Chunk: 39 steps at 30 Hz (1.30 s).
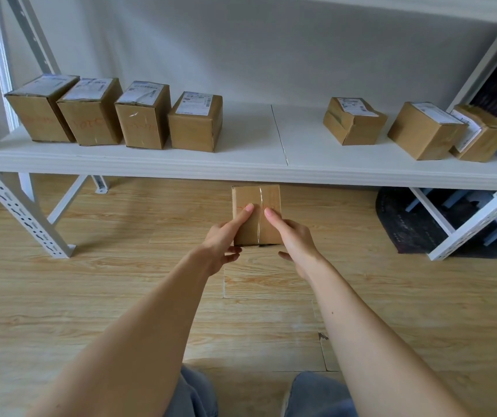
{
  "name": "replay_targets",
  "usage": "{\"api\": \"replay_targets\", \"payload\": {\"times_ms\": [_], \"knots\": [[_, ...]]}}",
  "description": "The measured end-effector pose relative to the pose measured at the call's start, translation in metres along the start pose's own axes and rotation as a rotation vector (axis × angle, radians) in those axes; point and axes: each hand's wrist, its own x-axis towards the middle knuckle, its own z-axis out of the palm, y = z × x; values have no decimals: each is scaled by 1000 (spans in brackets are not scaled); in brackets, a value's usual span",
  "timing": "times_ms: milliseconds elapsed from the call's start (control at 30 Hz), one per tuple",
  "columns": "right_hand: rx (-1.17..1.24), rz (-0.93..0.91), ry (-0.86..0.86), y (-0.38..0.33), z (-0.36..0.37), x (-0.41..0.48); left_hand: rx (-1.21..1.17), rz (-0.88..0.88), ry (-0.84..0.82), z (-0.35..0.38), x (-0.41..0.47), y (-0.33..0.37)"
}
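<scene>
Both grips are clasping a box in front of the shelf.

The left grip (223, 242) and right grip (293, 239) are holding the taped cardboard box (256, 218) from either side at the centre of the frame, thumbs lying on top, just below the white shelf (150, 164) and over the wooden floor (105, 281). Shelving it is looking not yet done: 4 boxes (143, 121) are already standing at upper left and 3 boxes (424, 130) at upper right, leaving a gap between them. The shelf's front edge is standing in the way; a dark mat (403, 224) is lying at right.
</scene>
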Motion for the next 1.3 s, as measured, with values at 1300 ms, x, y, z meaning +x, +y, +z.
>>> {"api": "replay_targets", "payload": {"times_ms": [1300], "knots": [[-11, -245, 74, 10, 7, 9, -61, 203, 61, 7, -10, 0]]}}
